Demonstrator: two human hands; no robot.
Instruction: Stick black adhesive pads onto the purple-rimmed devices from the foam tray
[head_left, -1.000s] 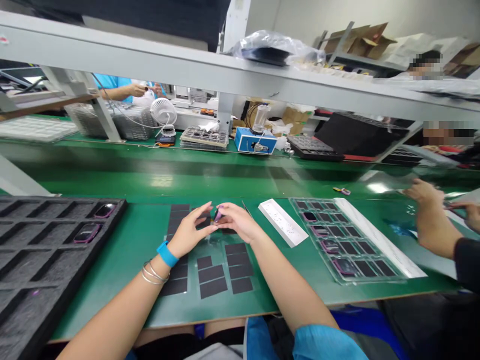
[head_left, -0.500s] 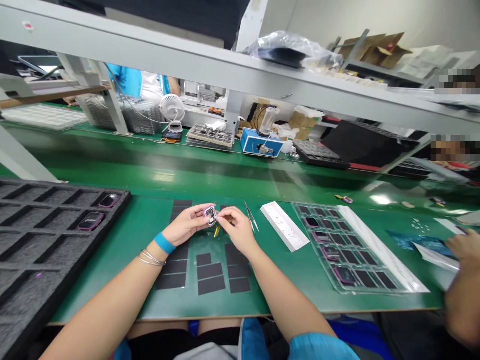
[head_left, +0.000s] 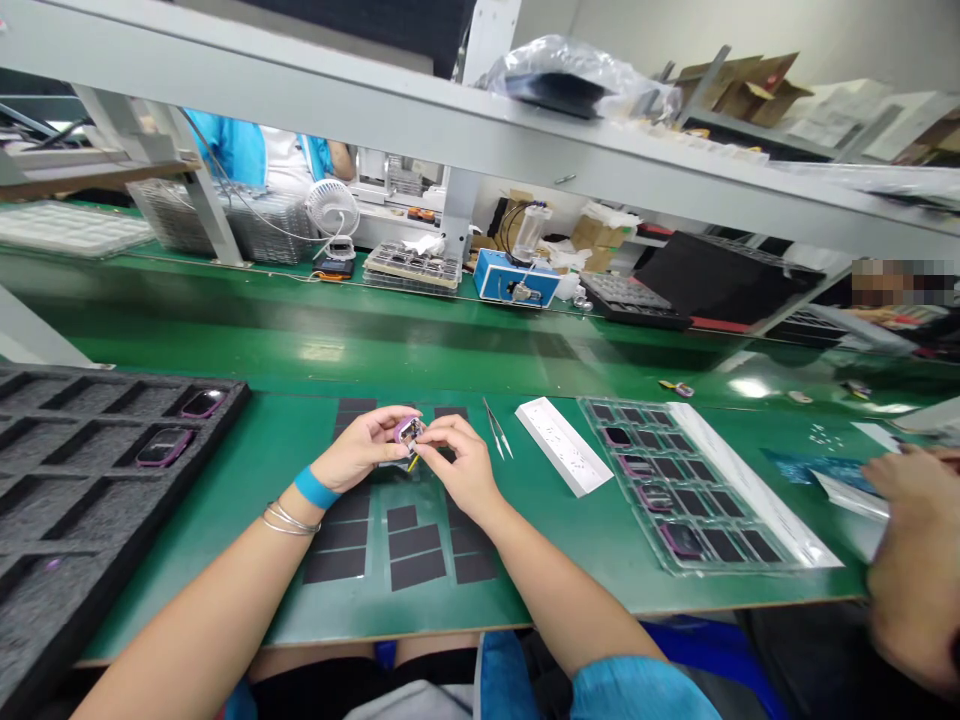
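A purple smartwatch case [head_left: 407,428] with its inner parts showing is held up over the bench. My left hand [head_left: 366,447] grips it by the rim between thumb and fingers. At the case's open right side, the fingertips of my right hand [head_left: 459,466] are pinched together against it; any small part between them is hidden. A yellow strip [head_left: 413,462] hangs below the case. Beneath the hands, black rectangular pads [head_left: 417,541] lie in columns on clear sheeting. Metal tweezers [head_left: 496,430] rest right of my right hand, beside a white tray [head_left: 564,447] with tiny pieces.
A grey foam tray [head_left: 97,470] at left holds purple watches [head_left: 163,447]. On the right, a clear blister tray [head_left: 667,480] carries black pads and several purple watches. A co-worker's hand [head_left: 911,485] works at far right. Behind stand a fan [head_left: 333,208] and a blue device [head_left: 515,280].
The whole view has shifted slightly. The watch case has turned a little in my fingers, its purple rim showing more, and my right fingertips now lie closer over its open side.
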